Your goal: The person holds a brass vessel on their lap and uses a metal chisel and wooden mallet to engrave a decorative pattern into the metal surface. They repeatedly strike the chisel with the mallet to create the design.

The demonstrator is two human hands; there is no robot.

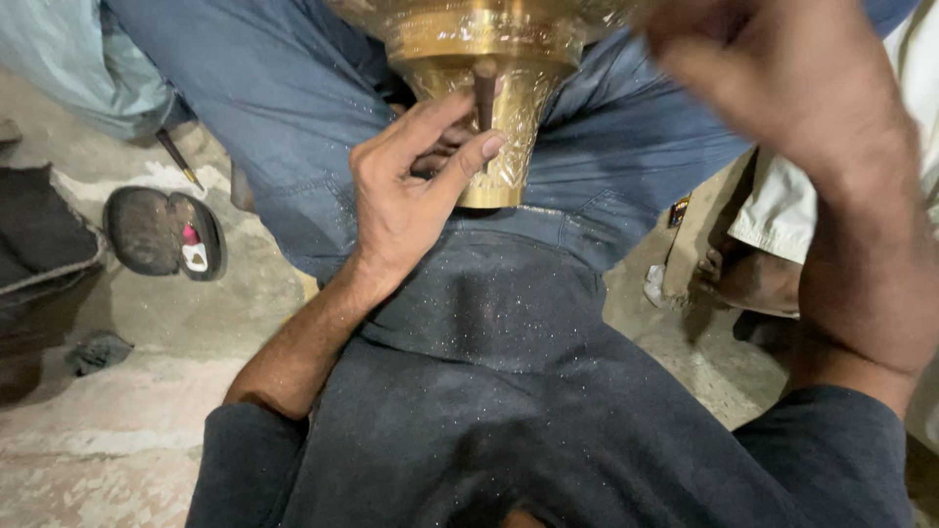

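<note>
Left hand pinching a dark punch against the engraved brass vase resting on the lap, just beyond the grip. Right hand raised, blurred, grip unclear. Engraving covers the neck; remainder hidden.

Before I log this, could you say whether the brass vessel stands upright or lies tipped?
Tipped: the brass vessel lies across the lap, narrow end toward the left hand.

- Brass vessel: golden, with fine engraved patterning.
- Jeans: faded blue.
- Shirt: dark navy, speckled with tiny glinting flecks.
- Floor: pale grey, blotched.
</note>
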